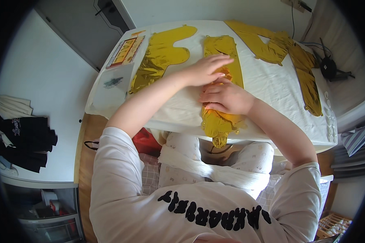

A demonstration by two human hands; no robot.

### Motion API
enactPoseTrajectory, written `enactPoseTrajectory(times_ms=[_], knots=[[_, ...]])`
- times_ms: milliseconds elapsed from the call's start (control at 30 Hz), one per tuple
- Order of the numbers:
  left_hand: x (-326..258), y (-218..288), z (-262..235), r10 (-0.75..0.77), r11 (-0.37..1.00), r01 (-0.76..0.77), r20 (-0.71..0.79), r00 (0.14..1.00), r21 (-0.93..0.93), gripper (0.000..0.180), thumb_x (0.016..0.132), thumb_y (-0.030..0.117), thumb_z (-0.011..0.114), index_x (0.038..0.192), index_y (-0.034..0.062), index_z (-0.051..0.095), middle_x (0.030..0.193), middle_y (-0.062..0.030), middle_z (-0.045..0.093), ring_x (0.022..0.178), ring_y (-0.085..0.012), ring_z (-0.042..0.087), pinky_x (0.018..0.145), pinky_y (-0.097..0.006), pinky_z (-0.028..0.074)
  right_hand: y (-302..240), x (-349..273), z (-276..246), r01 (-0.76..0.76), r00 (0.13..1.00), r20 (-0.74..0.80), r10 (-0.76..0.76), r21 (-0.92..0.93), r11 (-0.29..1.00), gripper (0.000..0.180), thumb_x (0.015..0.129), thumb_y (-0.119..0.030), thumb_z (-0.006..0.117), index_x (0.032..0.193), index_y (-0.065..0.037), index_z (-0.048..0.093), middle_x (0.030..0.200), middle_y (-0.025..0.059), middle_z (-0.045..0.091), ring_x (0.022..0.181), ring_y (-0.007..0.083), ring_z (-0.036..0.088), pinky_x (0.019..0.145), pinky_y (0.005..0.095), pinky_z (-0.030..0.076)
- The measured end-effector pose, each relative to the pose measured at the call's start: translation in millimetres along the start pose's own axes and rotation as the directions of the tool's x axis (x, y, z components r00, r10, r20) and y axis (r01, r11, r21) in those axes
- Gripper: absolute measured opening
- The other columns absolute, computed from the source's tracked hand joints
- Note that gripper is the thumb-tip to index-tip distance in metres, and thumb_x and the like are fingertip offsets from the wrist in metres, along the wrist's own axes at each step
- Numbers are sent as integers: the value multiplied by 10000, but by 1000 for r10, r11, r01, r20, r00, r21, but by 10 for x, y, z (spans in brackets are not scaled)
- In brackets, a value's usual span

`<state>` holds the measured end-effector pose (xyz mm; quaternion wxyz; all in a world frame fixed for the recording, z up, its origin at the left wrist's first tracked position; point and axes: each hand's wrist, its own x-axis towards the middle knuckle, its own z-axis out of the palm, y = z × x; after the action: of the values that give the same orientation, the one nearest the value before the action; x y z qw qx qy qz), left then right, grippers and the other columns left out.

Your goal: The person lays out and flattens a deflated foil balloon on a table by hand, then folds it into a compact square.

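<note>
A flat gold foil balloon (237, 75) lies before me at the middle of the table, its crumpled near end (220, 139) hanging over the front edge. Across its upper part lies my left hand (207, 71), fingers stretched out toward the right. My right hand (233, 98) rests just nearer to me, its fingers spread over the wrinkled foil and pointing left. The two hands nearly touch, and both press on the balloon. Beneath them the foil reflects orange, and the part under the palms is hidden.
To the left lies another flat gold foil balloon (160, 50), beside a printed picture sheet (125, 50) and a clear plastic bag (111, 83). An angular gold foil balloon (267, 50) spreads at the far right, near a black stand (328, 67) with cables. White cloth (267, 87) covers the table.
</note>
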<state>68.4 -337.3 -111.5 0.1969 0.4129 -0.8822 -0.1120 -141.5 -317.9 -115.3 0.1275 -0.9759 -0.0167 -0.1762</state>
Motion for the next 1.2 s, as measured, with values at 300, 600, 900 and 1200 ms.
enactPoseTrajectory(times_ms=[300, 600, 900, 1200], knots=[[195, 43, 189, -71, 995, 60, 152, 986, 77, 717, 1032, 526, 511, 1620, 181, 290, 1693, -77, 242, 1579, -276, 144, 1286, -471, 135, -4, -12, 45, 69, 996, -62, -71, -28, 997, 283, 1001, -324, 604, 1144, -97, 694, 1123, 99, 696, 1127, 295, 649, 1007, 436, 508], [212, -69, 308, -53, 982, 24, 154, 987, 186, 822, 1020, 596, 471, 1632, 106, 223, 1706, -87, 189, 1586, -276, 97, 1289, -467, 113, -134, 24, 33, 172, 978, -45, -201, -362, 916, 280, 942, -262, 672, 1155, -82, 698, 1159, 93, 702, 1126, 276, 659, 1021, 430, 507], [159, 38, 276, -73, 971, 29, 179, 981, 236, 771, 1039, 565, 435, 1618, 87, 260, 1700, -97, 206, 1579, -300, 132, 1283, -444, 159, -32, -284, -425, -603, 764, -293, 575, -8, 797, 215, 927, -103, 643, 1116, -20, 705, 1185, 150, 688, 1094, 340, 648, 955, 422, 519], [176, -5, 286, -61, 978, 28, 155, 986, 208, 884, 1023, 695, 307, 1634, 72, 167, 1712, -93, 152, 1586, -277, 91, 1291, -411, 126, 186, -603, -405, -496, 860, -199, 469, -112, 861, 281, 926, -150, 662, 1175, -29, 713, 1253, 148, 680, 1187, 341, 609, 1059, 438, 464]])
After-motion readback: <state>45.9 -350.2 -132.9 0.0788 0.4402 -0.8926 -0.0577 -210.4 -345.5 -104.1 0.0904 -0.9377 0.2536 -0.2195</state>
